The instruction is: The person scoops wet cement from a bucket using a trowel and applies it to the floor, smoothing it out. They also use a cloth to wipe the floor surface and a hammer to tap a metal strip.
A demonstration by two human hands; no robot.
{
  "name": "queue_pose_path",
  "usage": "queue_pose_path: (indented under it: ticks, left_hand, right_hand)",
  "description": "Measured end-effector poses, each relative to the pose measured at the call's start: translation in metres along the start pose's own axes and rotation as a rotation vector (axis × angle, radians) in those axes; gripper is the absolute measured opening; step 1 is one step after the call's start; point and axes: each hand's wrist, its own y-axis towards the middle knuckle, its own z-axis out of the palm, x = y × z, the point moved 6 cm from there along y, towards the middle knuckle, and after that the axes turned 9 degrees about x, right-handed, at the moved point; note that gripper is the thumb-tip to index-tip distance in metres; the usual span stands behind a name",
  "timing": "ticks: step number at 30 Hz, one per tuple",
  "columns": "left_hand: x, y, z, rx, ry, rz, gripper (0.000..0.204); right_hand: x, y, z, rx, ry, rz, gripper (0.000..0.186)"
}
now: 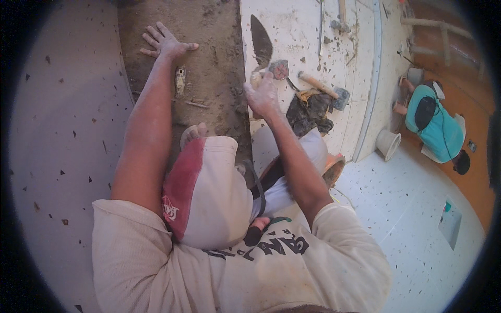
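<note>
My left hand (166, 46) lies with its fingers spread on a strip of brown, damp-looking mortar or soil (209, 31). My right hand (263, 96) is closed round the handle of a trowel (261, 44), whose pointed, dirt-coated blade faces away from me over the pale speckled tiles. Beside the blade rests a small red and grey piece (279, 69) that I cannot identify. On the brown strip, between my left hand and my bare foot (194, 133), sit a small oblong object (180, 81) and a short stick (197, 104). Dust covers both hands.
Right of my right hand lie a wooden-handled hammer (321, 86) and a crumpled black plastic bag (308, 115). Farther off are a second hammer (342, 21) and a thin rod (320, 31). A white bucket (389, 143) stands near a person in teal (436, 122). An orange container (334, 169) is by my knee.
</note>
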Motion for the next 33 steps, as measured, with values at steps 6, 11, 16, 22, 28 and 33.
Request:
queue_pose_path:
  ticks: [6,11,16,22,28,33]
  left_hand:
    - [0.000,-0.001,0.001,0.001,0.015,0.001,0.141]
    - [0.000,0.000,0.002,-0.013,0.010,0.016,0.142]
    - [0.000,0.000,0.001,-0.051,0.025,0.027,0.143]
    - [0.001,-0.001,0.004,-0.062,0.017,0.063,0.143]
    - [0.002,-0.001,0.004,-0.086,0.024,0.057,0.144]
    - [0.001,0.003,0.002,-0.061,0.028,0.023,0.143]
  right_hand:
    - [0.036,0.057,0.025,0.034,-0.021,-0.042,0.059]
    - [0.047,0.084,0.042,0.025,-0.068,0.078,0.054]
    - [0.036,0.072,0.058,0.075,-0.026,0.195,0.049]
    - [-0.013,0.026,0.086,0.143,-0.013,0.288,0.047]
    - [-0.046,-0.009,0.106,0.134,-0.009,0.249,0.043]
    - [-0.061,-0.046,0.131,0.120,0.060,0.263,0.043]
